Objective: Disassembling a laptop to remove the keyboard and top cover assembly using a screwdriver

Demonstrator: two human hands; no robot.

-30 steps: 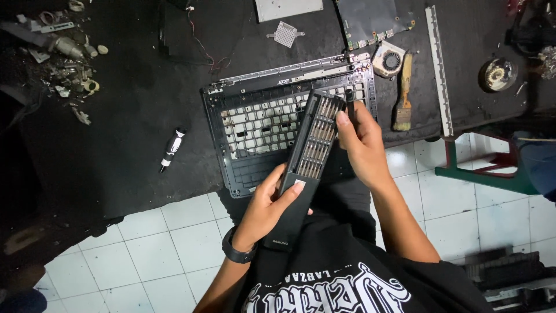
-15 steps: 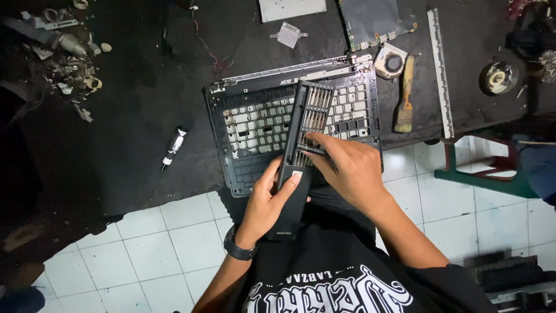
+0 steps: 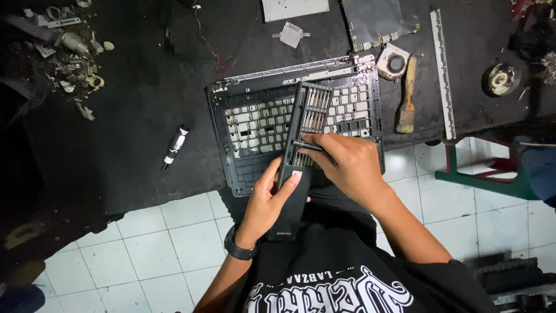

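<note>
My left hand grips a long black case of screwdriver bits near its lower end, holding it over an opened laptop base with its keyboard back showing. My right hand rests on the middle of the case, fingertips pinching at a bit in the slid-out tray. Whether a bit is fully lifted free I cannot tell. A black-and-white screwdriver handle lies on the black bench left of the laptop base.
A circuit board, a small fan, a brush and a long metal strip lie at the back right. Scrap parts pile at the far left. White floor tiles and a green stool are below.
My right hand slid from the top end of the bit case down to its middle. The left hand kept its grip on the case.
</note>
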